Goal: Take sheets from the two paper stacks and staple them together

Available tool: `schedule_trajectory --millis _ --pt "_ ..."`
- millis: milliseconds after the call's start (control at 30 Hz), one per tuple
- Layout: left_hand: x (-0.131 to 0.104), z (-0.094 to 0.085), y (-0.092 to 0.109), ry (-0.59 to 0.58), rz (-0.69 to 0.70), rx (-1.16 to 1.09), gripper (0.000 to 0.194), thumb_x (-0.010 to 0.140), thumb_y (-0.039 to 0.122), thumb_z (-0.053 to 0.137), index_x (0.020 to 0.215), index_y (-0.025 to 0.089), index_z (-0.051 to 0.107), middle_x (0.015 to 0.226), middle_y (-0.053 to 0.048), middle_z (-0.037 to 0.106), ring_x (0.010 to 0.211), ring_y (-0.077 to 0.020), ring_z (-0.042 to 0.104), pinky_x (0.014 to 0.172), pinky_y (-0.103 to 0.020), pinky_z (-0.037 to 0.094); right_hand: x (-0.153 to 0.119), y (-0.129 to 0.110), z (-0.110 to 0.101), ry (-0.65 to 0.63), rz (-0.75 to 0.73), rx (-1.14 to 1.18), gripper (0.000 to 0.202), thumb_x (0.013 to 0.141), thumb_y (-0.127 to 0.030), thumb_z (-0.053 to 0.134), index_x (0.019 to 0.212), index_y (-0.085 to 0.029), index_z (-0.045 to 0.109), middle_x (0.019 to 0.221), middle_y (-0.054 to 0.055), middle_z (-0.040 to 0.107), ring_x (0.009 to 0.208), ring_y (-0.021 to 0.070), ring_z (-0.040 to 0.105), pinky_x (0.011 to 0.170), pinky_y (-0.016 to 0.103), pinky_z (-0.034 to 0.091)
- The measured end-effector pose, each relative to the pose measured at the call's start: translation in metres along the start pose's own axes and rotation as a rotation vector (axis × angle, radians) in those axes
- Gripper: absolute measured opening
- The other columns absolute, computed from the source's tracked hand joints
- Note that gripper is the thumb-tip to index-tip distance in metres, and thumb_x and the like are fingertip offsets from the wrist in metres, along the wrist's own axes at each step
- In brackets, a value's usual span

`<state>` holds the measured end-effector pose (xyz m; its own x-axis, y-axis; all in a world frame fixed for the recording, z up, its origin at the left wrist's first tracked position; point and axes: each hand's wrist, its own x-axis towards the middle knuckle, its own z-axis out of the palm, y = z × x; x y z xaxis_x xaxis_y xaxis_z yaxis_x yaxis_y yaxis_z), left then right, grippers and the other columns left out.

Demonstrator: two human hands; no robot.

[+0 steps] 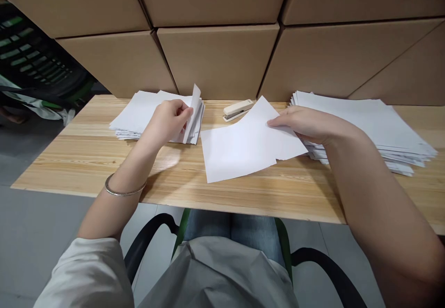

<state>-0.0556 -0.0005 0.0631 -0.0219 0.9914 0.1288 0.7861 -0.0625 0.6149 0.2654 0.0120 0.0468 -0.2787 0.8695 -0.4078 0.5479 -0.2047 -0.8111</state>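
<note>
Left hand (pixel 168 122) is placed on the left paper stack (pixel 139 113) at the far left of the desk (pixel 86 160), fingers pinched on a raised sheet (pixel 193 111). Right hand (pixel 306 123) is laid flat, fingers together, on loose sheets (pixel 243 143) at desk centre, just beside the right paper stack (pixel 375 127). A stapler (pixel 237 109) is seen farther back, between the stacks.

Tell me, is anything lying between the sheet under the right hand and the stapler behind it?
Nothing visible does. The right hand rests on the loose sheet, whose far corner reaches almost to the stapler, with only bare table there.
</note>
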Motion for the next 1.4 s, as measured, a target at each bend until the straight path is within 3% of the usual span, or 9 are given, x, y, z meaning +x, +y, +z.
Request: schedule_trajectory --millis 267,367,500,667,767,867,1000,1167,1400 --pt "-0.023 0.024 0.021 -0.368 -0.029 -0.674 0.038 0.089 0.038 0.068 0.059 0.022 0.051 0.049 0.002 0.059 0.033 -0.0102 0.051 0.038 -0.026 0.045 -0.005 -0.017 0.036 0.134 -0.047 0.094 0.033 0.084 -0.031 0.063 0.054 -0.023 0.052 0.06 0.006 0.062 0.054 0.0199 0.055 0.05 0.033 0.037" --pt "-0.038 0.044 0.03 -0.555 -0.022 -0.842 0.039 0.088 0.046 0.073 0.064 0.02 0.055 0.053 0.001 0.064 0.041 -0.0127 0.062 0.043 -0.026 0.051 -0.007 -0.022 0.049 0.108 -0.09 0.206 0.032 0.092 -0.041 0.058 0.067 -0.021 0.062 0.077 0.008 0.072 0.067 0.023 0.065 0.056 0.033 0.046" --pt "-0.048 0.067 0.032 -0.625 0.049 -0.906 0.041 0.086 0.052 0.077 0.072 0.018 0.06 0.066 -0.002 0.072 0.059 -0.0141 0.072 0.063 -0.028 0.062 -0.012 -0.026 0.056 0.054 -0.15 0.186 0.06 0.094 -0.074 0.048 0.074 -0.021 0.068 0.083 0.009 0.075 0.072 0.024 0.068 0.057 0.032 0.047" --pt "-0.043 0.082 0.02 -0.656 0.261 -0.875 0.029 0.093 0.042 0.072 0.105 0.016 0.072 0.112 -0.013 0.08 0.111 -0.0229 0.075 0.104 -0.04 0.058 -0.015 -0.03 0.05 0.121 -0.114 -0.189 0.036 0.08 -0.052 0.076 0.064 -0.022 0.065 0.067 0.002 0.068 0.059 0.0178 0.06 0.049 0.028 0.037" --pt "-0.039 0.08 0.015 -0.553 0.43 -0.725 0.025 0.098 0.035 0.062 0.114 0.018 0.071 0.124 -0.014 0.076 0.121 -0.0232 0.071 0.113 -0.043 0.052 -0.014 -0.026 0.039 0.099 -0.099 -0.17 0.02 0.082 -0.037 0.073 0.069 -0.023 0.071 0.068 0.003 0.07 0.056 0.0183 0.061 0.048 0.029 0.039" --pt "-0.036 0.071 0.01 -0.121 0.587 -0.488 0.03 0.098 0.034 0.061 0.125 0.02 0.065 0.135 -0.014 0.068 0.135 -0.0259 0.06 0.12 -0.047 0.043 -0.014 -0.017 0.02 0.095 -0.087 -0.131 0.019 0.084 -0.039 0.073 0.074 -0.023 0.074 0.068 0.005 0.071 0.053 0.0199 0.061 0.047 0.032 0.041" --pt "-0.028 0.059 -0.002 0.375 0.473 -0.273 0.057 0.099 0.047 0.061 0.149 0.028 0.042 0.158 -0.014 0.046 0.153 -0.0296 0.039 0.127 -0.051 0.032 -0.018 -0.009 -0.007 0.14 -0.179 0.004 0.026 0.084 -0.048 0.077 0.076 -0.023 0.076 0.084 0.008 0.076 0.076 0.0245 0.071 0.071 0.039 0.056" --pt "-0.015 0.055 -0.008 0.341 0.377 -0.31 0.066 0.099 0.064 0.051 0.154 0.036 0.03 0.16 -0.011 0.044 0.152 -0.0288 0.042 0.123 -0.048 0.039 -0.015 -0.002 -0.017 0.17 -0.371 0.189 0.022 0.086 -0.05 0.077 0.089 -0.028 0.081 0.11 0.006 0.078 0.115 0.0285 0.069 0.106 0.047 0.051" --pt "-0.014 0.066 -0.002 0.203 0.333 -0.507 0.056 0.099 0.067 0.048 0.137 0.026 0.05 0.139 -0.014 0.064 0.135 -0.0268 0.06 0.112 -0.043 0.051 0.0 0.013 -0.016 0.196 -0.38 0.198 0.038 0.075 -0.039 0.088 0.11 -0.028 0.078 0.123 0.006 0.076 0.12 0.032 0.067 0.112 0.05 0.048"
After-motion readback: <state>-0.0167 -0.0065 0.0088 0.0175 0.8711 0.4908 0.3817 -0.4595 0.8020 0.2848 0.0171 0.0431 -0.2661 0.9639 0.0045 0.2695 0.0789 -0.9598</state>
